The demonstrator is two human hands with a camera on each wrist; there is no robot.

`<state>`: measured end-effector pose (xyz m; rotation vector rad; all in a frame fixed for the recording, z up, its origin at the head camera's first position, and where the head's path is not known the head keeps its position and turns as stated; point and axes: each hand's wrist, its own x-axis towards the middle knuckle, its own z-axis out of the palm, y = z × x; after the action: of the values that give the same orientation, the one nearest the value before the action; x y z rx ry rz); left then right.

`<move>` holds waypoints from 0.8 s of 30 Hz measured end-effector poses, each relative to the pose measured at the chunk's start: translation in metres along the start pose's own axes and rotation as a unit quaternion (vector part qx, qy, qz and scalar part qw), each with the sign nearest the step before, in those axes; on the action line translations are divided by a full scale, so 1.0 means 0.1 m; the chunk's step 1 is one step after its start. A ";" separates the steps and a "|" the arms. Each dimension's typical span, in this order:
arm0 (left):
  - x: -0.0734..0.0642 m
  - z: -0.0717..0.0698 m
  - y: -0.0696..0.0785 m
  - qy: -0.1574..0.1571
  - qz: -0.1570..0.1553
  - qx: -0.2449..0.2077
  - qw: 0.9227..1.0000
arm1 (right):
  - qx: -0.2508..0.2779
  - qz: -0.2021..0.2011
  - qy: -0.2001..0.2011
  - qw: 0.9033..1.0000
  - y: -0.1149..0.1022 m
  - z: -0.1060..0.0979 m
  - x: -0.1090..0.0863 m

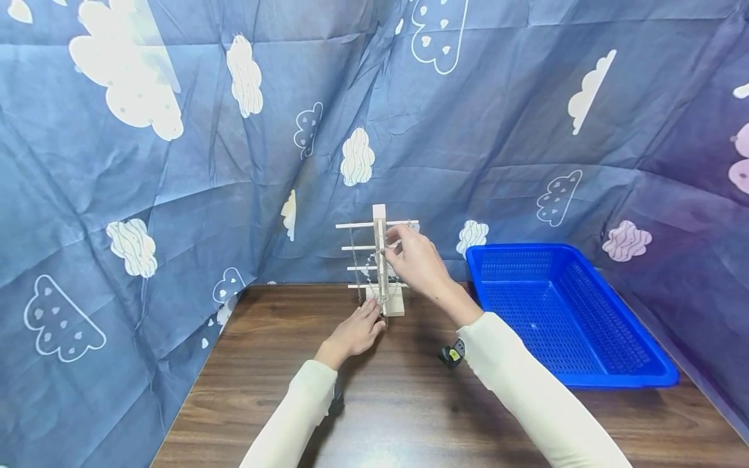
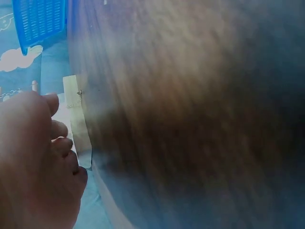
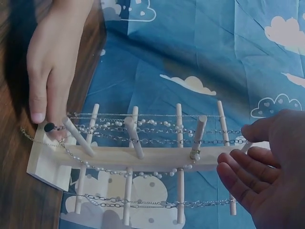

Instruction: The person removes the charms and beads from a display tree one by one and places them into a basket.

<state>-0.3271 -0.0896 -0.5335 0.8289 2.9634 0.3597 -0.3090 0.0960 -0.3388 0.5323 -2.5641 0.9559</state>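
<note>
A pale wooden jewelry stand [image 1: 380,260] with several crosswise pegs stands upright near the back edge of the table. Silver chain necklaces [image 3: 190,202] and a pearl-beaded necklace [image 3: 152,174] hang from its pegs. My left hand [image 1: 355,333] is low down, its fingers reaching to the stand's base [image 3: 47,164], close to a round black pendant [image 3: 49,127]. High on the stand, my right hand [image 1: 417,260] has its thumb [image 3: 259,129] right at the end of a chain by the top peg. A gap shows between that thumb and the loosely bent fingers.
On the right of the brown wooden table [image 1: 281,325] sits a blue plastic basket [image 1: 620,377] with perforated walls. A blue cloth [image 1: 193,195] with cloud prints hangs directly behind the stand. Dark wrist devices [image 1: 452,355] show beneath the sleeves.
</note>
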 end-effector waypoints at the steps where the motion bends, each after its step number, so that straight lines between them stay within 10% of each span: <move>1: 0.00 0.00 0.00 -0.003 -0.002 -0.004 1.000 | 0.001 0.001 0.001 1.000 -0.01 0.01 0.00; 24: -0.02 -0.06 0.02 -0.027 -0.002 -0.016 1.000 | -0.009 0.015 0.046 0.999 0.01 0.10 0.02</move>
<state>-0.3248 -0.0906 -0.5271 0.8150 2.9016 0.3781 -0.3137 0.0893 -0.3458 0.4346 -2.5022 0.9444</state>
